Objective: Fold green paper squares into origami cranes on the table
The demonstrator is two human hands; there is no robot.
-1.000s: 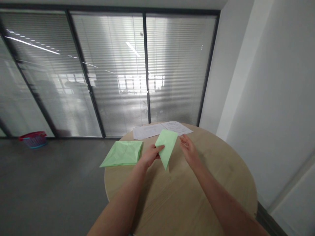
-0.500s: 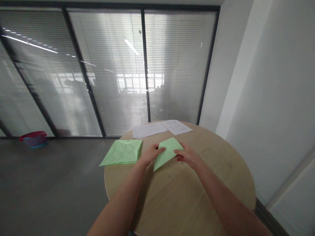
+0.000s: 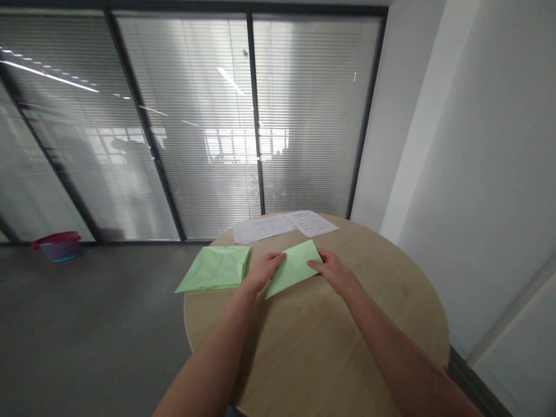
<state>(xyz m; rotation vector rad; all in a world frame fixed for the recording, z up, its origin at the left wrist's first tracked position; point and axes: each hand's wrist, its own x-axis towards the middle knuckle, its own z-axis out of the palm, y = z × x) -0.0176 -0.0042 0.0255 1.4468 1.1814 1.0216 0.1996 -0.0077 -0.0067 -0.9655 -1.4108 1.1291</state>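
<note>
A folded light green paper (image 3: 294, 267) lies flat on the round wooden table (image 3: 373, 324). My left hand (image 3: 263, 271) pinches its left edge and my right hand (image 3: 332, 272) presses its right corner, both with fingers closed on it. A second, creased green sheet (image 3: 215, 268) lies to the left and overhangs the table's edge.
Two white printed sheets (image 3: 284, 225) lie at the table's far side. Glass partitions with blinds (image 3: 195, 127) stand behind. A red and blue basket (image 3: 58, 245) sits on the grey floor at the left. A white wall runs along the right.
The folded green paper, held up on edge by my left hand alone, has been turned and laid flat on the table. My right hand has come in and taken its right corner.
</note>
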